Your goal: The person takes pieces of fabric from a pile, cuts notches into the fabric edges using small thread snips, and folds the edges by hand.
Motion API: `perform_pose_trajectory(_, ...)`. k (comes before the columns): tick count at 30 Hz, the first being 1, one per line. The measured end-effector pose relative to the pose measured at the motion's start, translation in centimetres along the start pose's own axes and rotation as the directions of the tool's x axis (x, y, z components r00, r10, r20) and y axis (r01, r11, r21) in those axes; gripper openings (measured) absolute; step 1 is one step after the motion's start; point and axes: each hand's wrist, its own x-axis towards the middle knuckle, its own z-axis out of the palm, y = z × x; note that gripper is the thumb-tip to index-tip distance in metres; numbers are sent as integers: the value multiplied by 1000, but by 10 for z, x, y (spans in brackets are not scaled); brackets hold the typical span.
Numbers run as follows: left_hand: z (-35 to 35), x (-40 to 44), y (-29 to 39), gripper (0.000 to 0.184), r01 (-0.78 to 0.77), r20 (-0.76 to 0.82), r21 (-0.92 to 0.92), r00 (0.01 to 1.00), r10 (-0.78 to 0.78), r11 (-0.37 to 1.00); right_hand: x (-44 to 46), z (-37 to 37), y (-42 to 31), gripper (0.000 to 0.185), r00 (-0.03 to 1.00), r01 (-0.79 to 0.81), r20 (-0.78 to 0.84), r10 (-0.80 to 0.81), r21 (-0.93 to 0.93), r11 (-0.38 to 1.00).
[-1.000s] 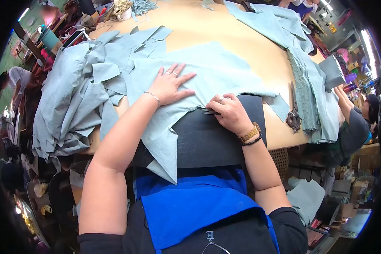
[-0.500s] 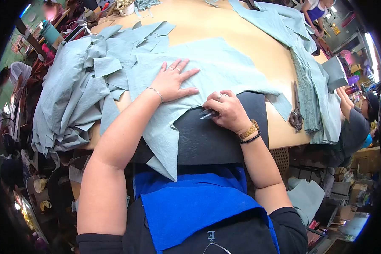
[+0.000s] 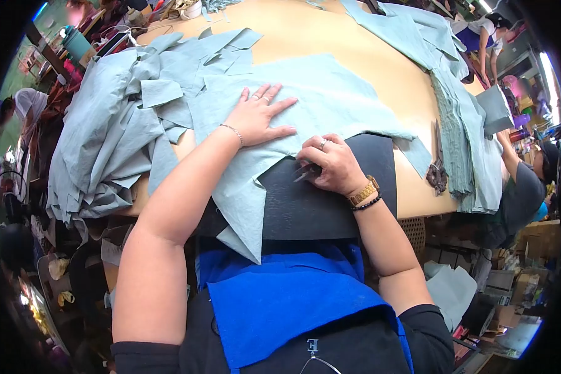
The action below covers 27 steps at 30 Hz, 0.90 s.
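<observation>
A pale blue-green sheet of material (image 3: 330,93) lies across the table and partly over a black mat (image 3: 330,212). My left hand (image 3: 255,118) rests on the sheet with its fingers spread. Over the edge where sheet and mat meet, my right hand (image 3: 330,163) is closed around a small metal tool (image 3: 305,172), whose pointed end shows beside the fingers. The rest of the tool is hidden in the palm. One corner of the sheet hangs past the mat's front edge.
A crumpled pile of the same material (image 3: 100,131) covers the table's left side. Dark-handled scissors (image 3: 437,168) lie on the right, beside stacked strips (image 3: 458,137). Another person (image 3: 523,193) sits beyond the right edge, and a further person (image 3: 480,37) is at the upper right.
The tool's tip has turned slightly in my right hand, which stays near the sheet's edge. My left hand remains spread on the sheet. The whole view has shifted slightly.
</observation>
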Motion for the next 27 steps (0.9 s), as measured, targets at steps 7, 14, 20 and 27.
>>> perform_pose_trajectory(7,0,1,0,79,1,17,-3,1000,-1,1000,-1,2,0,39,998,66,-7,-66,43,997)
perform_pose_trajectory(14,-20,-35,15,73,86,-110,-90,989,-95,992,2,8,0,45,999,30,12,-31,76,997)
perform_pose_trajectory(20,-25,-135,18,67,357,32,-57,934,-356,932,2,5,-4,41,999,28,16,-28,47,999)
perform_pose_trajectory(27,-22,-123,-20,68,337,13,-43,941,-337,940,-2,4,-1,37,998,54,-14,-53,60,997)
